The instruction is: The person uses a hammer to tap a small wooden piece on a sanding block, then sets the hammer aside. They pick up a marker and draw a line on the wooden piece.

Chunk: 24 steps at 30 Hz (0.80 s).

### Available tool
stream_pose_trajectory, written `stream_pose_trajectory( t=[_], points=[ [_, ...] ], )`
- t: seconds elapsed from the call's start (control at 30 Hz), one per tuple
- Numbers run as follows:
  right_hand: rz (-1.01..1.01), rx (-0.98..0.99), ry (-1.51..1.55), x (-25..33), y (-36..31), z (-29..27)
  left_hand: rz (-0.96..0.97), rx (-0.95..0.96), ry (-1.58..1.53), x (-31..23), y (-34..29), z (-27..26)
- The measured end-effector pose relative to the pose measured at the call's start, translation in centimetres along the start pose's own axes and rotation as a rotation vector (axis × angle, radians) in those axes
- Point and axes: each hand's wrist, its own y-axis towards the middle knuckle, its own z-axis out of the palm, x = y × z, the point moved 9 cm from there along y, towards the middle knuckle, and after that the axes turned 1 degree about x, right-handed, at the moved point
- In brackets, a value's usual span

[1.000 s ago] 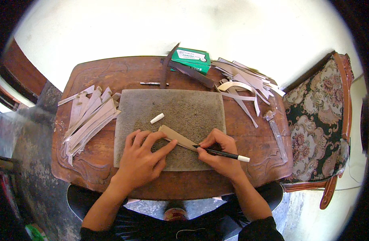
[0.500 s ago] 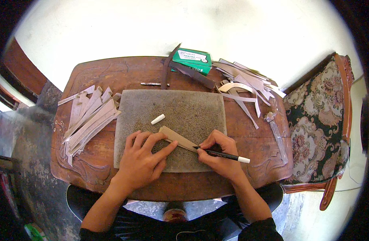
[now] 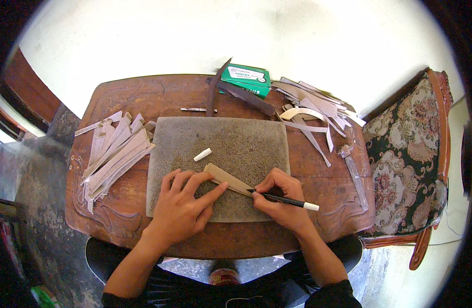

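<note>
Carved dark wooden table (image 3: 143, 97) against a pale wall, seen from above, with a grey work mat (image 3: 246, 138) laid at its centre. Left hand (image 3: 182, 210): fingers spread flat, pressing down on the near left end of a tan tapered strip (image 3: 226, 178) that lies on the near part of the mat. Right hand (image 3: 281, 200): closed around a black pen (image 3: 287, 200) with a white end cap, its tip resting against the right end of the strip; the tip itself is too small to make out. The two hands are apart, one at each end of the strip. Small white stick (image 3: 202, 154), possibly chalk, lying loose on the mat just beyond the strip. Left of the mat: a fanned heap of pale cut strips (image 3: 115, 151). Far edge: a green box (image 3: 245, 79), a dark flat bar (image 3: 213, 92) partly overlapping it, and a thin metal item (image 3: 195, 109), kind not clear. Far right: a tangled pile of grey and white offcuts (image 3: 313, 105), individual pieces hard to separate. Right edge of the table: a grey narrow object (image 3: 355, 172), kind not clear. Right of the table: an upholstered chair (image 3: 405, 169) with floral fabric, partly cut off by the lens rim. Person's lap hidden beneath the near table edge.
</note>
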Motion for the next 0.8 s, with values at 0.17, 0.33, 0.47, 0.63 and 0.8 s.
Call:
stream_pose_trajectory(
  t=[0.17, 0.33, 0.47, 0.63, 0.8],
  points=[
    [0.007, 0.005, -0.01, -0.2, -0.1, -0.1, 0.009, -0.007, -0.006, 0.0, 0.1, 0.1],
    [-0.001, -0.004, 0.021, -0.2, -0.1, -0.3, -0.003, -0.007, -0.007, 0.0, 0.2, 0.0],
    [0.094, -0.034, 0.109, -1.3, -0.6, -1.1, 0.0, 0.003, 0.022, 0.1, -0.1, 0.6],
    [0.101, -0.081, 0.159, 0.7, -1.0, -2.2, -0.017, -0.014, 0.073, -0.8, -0.2, 0.8],
    [0.127, -0.021, 0.232, 1.2, -1.8, -1.9, -0.032, -0.012, 0.066, -1.2, -0.1, 0.9]
  ],
)
